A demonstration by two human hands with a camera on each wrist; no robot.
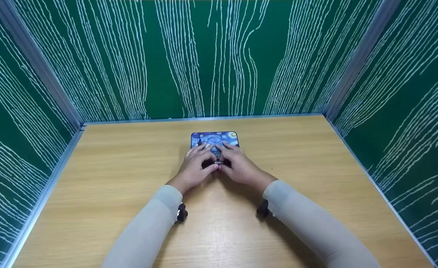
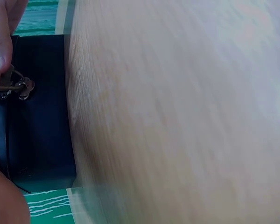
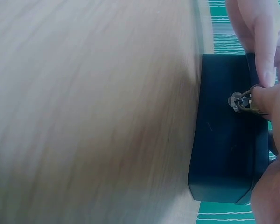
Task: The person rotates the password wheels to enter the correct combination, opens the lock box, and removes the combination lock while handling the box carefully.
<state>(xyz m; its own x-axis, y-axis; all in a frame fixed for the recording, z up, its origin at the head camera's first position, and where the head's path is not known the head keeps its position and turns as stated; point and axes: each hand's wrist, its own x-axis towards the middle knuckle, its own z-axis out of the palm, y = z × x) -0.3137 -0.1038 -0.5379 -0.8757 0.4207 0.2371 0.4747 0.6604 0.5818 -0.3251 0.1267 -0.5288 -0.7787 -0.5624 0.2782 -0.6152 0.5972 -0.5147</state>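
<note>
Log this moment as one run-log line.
left hand: fingers at metal clasp | right hand: fingers at metal clasp | box: on table, lid shut | grip firmness: unclear

Near the far edge of the table [image 1: 129,156], my left hand [image 1: 195,169] and right hand [image 1: 242,166] hide part of the box [image 1: 214,138] and cover some of the metal clasp [image 3: 236,101], perhaps ringed; my sleeves [image 1: 146,227] run out of frame.

The box [image 2: 42,130] has a swirling blue lid [image 1: 214,137] and blackish sides [image 3: 221,154]; the green walls [image 1: 278,33] are wavily striped in white.
</note>
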